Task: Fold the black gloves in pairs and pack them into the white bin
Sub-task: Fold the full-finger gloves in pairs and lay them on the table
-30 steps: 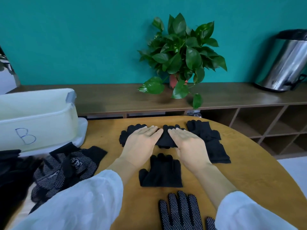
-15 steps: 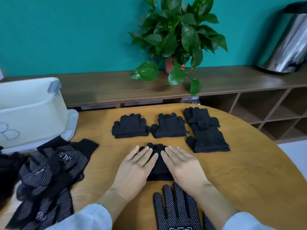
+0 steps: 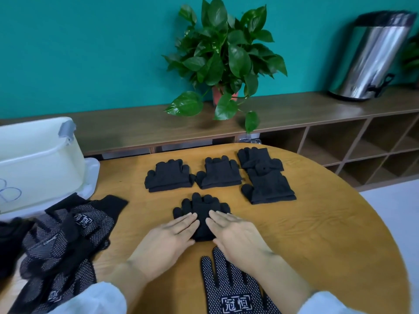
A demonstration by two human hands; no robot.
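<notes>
A folded pair of black gloves [image 3: 201, 208] lies in the middle of the round wooden table [image 3: 317, 234]. My left hand [image 3: 169, 237] and my right hand [image 3: 235, 234] lie flat on its near half, fingers together, palms down, one on each side. Farther back lie three more folded black pairs: one at the left [image 3: 169, 176], one in the middle [image 3: 218, 173], and one at the right [image 3: 268, 186] with another folded glove [image 3: 258, 158] behind it. The white bin [image 3: 34, 164] stands at the table's left edge.
A heap of dotted black gloves [image 3: 61, 243] lies at the near left below the bin. One dotted glove [image 3: 231, 288] lies flat near me under my right wrist. Behind the table runs a wooden shelf with a potted plant [image 3: 224, 62] and a steel can [image 3: 369, 57].
My hands left the back row of folded pairs and came toward me onto the nearer folded pair, where they now press flat. The camera tilted down and closer.
</notes>
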